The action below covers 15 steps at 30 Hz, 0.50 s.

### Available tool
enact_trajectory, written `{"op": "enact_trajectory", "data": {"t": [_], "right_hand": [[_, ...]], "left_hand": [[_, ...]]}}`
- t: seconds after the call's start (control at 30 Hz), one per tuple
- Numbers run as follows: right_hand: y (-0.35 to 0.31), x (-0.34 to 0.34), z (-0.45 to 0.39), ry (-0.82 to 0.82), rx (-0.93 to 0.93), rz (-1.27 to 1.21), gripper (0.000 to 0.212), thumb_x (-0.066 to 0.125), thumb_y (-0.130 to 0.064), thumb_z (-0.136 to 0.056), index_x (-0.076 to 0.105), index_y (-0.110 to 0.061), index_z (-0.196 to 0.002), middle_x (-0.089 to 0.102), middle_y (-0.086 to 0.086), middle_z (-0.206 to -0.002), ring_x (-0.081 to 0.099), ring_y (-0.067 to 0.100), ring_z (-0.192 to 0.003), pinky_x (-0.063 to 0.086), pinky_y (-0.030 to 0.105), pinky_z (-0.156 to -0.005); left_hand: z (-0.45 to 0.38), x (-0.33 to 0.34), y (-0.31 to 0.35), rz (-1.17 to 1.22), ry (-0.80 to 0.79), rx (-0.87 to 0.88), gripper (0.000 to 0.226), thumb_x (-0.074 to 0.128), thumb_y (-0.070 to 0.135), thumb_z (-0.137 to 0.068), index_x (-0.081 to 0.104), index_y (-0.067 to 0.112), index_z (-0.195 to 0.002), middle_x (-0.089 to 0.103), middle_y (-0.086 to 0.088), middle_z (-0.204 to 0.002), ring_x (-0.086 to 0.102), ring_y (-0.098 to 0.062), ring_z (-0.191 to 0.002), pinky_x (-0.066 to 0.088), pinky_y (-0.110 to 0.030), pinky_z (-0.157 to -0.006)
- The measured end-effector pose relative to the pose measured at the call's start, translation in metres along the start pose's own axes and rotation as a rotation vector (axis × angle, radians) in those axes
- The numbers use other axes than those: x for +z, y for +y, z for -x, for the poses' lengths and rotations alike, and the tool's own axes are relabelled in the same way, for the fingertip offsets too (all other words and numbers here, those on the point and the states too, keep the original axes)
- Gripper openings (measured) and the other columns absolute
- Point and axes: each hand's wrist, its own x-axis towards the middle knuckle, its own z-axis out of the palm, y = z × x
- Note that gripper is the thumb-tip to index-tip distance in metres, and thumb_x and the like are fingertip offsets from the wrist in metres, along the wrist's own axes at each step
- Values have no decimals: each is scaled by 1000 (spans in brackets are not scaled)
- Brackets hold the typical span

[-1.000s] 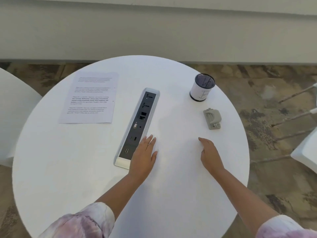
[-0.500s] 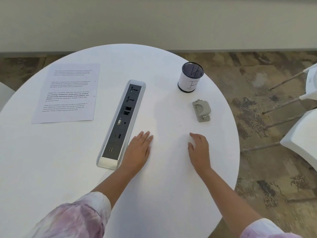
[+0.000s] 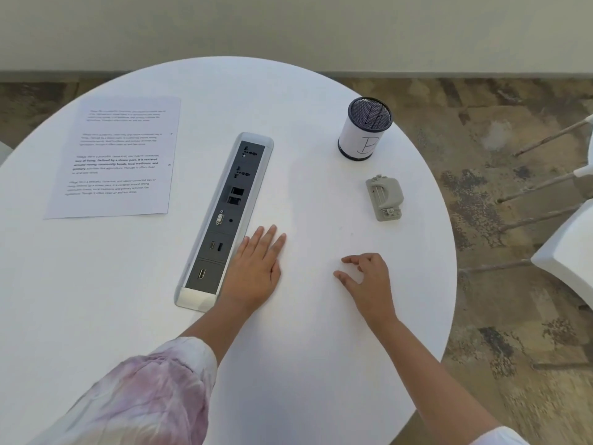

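Right grip loosely curled, pinching nothing, on table. Straight ahead of it, apart: hole punch, long axis pointing away. Left grip spread flat, just beside socket strip, farther from hole punch. Likely a forward reach with the right.

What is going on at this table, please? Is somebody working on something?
A person has both hands on a round white table and holds nothing. The left hand lies flat right beside the socket strip. The right hand rests on the bare top with fingers loosely curled, the hole punch just beyond it. A printed sheet and a labelled cup are untouched.
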Motion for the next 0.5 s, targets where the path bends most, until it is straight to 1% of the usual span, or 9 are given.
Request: {"op": "enact_trajectory", "data": {"t": [0.17, 0.23, 0.37, 0.43, 0.5], "right_hand": [[-1, 1, -1, 16, 11, -25, 20, 73, -23, -78, 69, -19, -97, 46, -8, -95, 45, 14, -100, 28, 11, -84], [-2, 2, 0, 17, 10, -34, 18, 73, -23, -78, 70, -20, -96, 46, -8, -93, 46, 14, -99, 29, 9, -82], [-3, 4, 4, 29, 25, -81, 14, 70, -20, -81, 71, -21, -95, 45, -16, -87, 46, 14, -99, 30, -1, -83], [-4, 5, 5, 37, 27, -73, 12, 69, -20, -82, 71, -20, -94, 46, -16, -87, 48, 13, -98, 33, 4, -82], [-5, 6, 6, 51, -2, -17, 11, 67, -19, -84, 72, -17, -93, 51, -8, -88, 50, 14, -96, 36, 12, -80]], "left_hand": [[0, -1, 0, 1, -4, 0, 53, 26, 26, -90, 43, 16, -138, 39, -7, -147, 31, -29, -138, 20, -43, -114], [0, -1, 0, 4, -4, -3, 52, 27, 26, -90, 43, 16, -138, 39, -7, -147, 31, -28, -138, 19, -43, -114], [0, -1, 0, -1, -4, -6, 52, 27, 25, -89, 43, 16, -138, 40, -7, -147, 32, -28, -138, 20, -43, -113], [0, -1, 0, -3, -12, -7, 52, 26, 25, -89, 43, 16, -139, 39, -6, -147, 32, -28, -138, 21, -43, -114], [0, -1, 0, 0, -12, -8, 53, 26, 25, -89, 43, 17, -139, 39, -6, -147, 32, -28, -138, 21, -43, -114]]}}
